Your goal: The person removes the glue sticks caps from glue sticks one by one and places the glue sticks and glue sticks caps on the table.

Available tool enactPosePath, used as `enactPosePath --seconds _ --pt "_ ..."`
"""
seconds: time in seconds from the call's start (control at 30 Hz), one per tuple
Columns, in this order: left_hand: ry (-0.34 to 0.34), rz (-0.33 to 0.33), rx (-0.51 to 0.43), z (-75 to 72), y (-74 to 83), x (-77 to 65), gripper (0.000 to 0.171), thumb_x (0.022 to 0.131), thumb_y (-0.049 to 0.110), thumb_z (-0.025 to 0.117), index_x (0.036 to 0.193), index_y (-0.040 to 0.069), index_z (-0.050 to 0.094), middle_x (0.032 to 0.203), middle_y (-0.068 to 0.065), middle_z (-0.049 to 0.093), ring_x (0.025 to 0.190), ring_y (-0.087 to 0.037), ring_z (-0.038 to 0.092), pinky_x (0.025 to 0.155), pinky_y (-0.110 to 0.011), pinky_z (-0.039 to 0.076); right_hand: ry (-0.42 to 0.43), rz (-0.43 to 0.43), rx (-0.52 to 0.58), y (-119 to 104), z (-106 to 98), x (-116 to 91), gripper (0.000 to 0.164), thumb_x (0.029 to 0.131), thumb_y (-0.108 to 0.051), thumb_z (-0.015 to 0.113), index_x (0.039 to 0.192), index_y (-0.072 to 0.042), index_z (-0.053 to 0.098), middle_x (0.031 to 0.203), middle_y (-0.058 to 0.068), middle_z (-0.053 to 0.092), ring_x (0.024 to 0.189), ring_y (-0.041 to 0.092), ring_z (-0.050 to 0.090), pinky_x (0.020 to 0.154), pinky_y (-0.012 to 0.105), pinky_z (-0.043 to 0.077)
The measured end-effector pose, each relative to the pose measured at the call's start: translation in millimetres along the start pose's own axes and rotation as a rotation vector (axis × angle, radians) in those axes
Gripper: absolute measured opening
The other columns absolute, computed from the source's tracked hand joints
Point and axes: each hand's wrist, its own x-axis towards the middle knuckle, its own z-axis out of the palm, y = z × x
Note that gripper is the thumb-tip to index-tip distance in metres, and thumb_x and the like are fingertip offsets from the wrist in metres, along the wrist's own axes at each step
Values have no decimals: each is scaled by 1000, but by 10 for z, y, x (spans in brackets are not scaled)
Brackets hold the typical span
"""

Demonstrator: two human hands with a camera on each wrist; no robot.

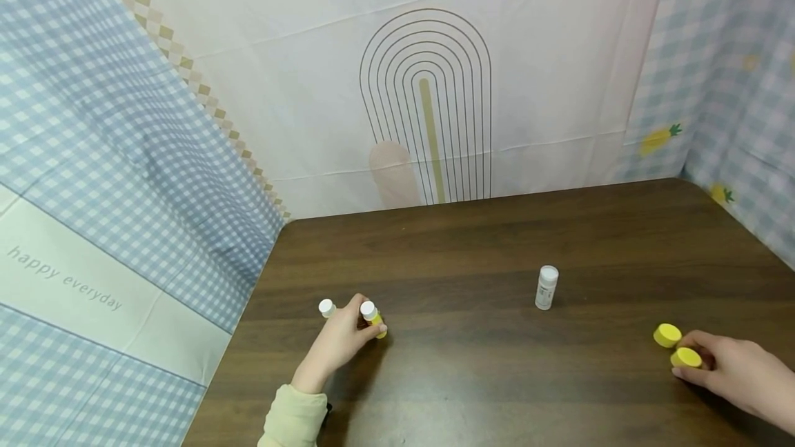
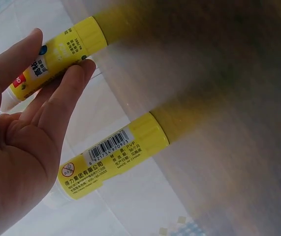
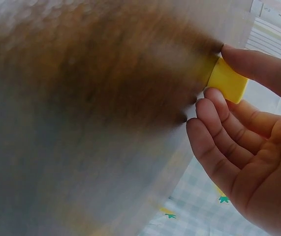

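My left hand (image 1: 340, 338) grips an upright yellow glue stick (image 2: 56, 58) with a white top, thumb on one side and fingers on the other. Its base meets the table in the left wrist view. Close beside that hand stands a second glue stick (image 2: 115, 155); in the head view mostly its white top (image 1: 326, 308) shows past the hand. At the right, my right hand (image 1: 735, 371) pinches a short yellow cap (image 3: 227, 80) between thumb and fingers, low at the table. Another yellow cap (image 1: 667, 335) sits just behind the held one.
A small white cylindrical container (image 1: 546, 287) with printed text stands upright right of the middle of the dark wooden table (image 1: 472, 378). Behind the table hangs a pale printed cloth (image 1: 298, 88), with blue checked cloth (image 1: 155, 130) along the left and more at the right.
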Motion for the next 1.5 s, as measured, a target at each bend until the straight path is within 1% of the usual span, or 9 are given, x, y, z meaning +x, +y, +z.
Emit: enactPosePath --seconds 0.2,0.5,0.67,0.97,1.07,1.17,1.3,1.43,1.5 --pt "12 -2 13 -6 11 -2 26 90 18 77 100 8 55 82 5 65 70 -6 58 64 -25 49 -8 1 5 9 18 -3 35 87 -26 78 99 3 64 68 -3 47 59 16 42 56 34 36" --pt "30 1 22 -30 74 35 32 86 18 81 101 6 55 81 4 67 65 -6 57 60 -25 48 27 -14 -9 107 70 29 36 86 -34 78 99 -3 65 68 -4 45 57 14 40 55 29 32" --pt "29 -22 18 -51 103 46 37 84 18 83 105 5 55 83 5 67 68 -7 59 63 -26 49 37 -18 -18 115 74 29 33 86 -34 78 99 -6 65 68 -5 45 56 12 39 55 28 31" --pt "31 -52 51 -94 166 36 40 82 24 84 104 11 54 90 2 70 84 -14 66 77 -39 53 60 -27 -28 77 50 13 30 85 -30 80 95 -7 65 67 -4 43 56 12 37 54 27 30" --pt "32 -55 65 -123 196 32 40 82 27 85 103 12 54 86 4 68 79 -12 63 73 -36 51 57 -26 -24 73 48 15 31 85 -30 80 96 -5 64 67 -4 43 56 12 38 54 28 30" --pt "35 -53 89 -160 234 33 42 81 32 85 103 12 55 80 7 63 68 -9 54 65 -30 46 61 -26 -23 74 51 13 33 84 -30 80 97 -4 65 67 -4 44 56 12 38 54 28 30" --pt "49 -36 126 -229 320 41 46 82 37 84 109 9 59 71 7 56 59 -9 45 57 -28 42 68 -24 -29 92 48 16 35 84 -31 80 98 -3 65 67 -4 43 55 11 37 54 27 29" --pt "56 -13 188 -302 456 65 56 83 43 81 122 7 61 66 6 53 56 -8 43 57 -30 43 63 -22 -31 115 49 11 39 84 -33 81 99 -1 65 67 -4 42 55 10 36 54 26 29" --pt "64 15 219 -322 543 83 59 83 46 80 125 9 62 74 5 62 58 -8 49 62 -31 48 62 -20 -29 123 55 7 40 83 -34 81 99 -1 65 68 -5 43 55 9 36 54 26 28"
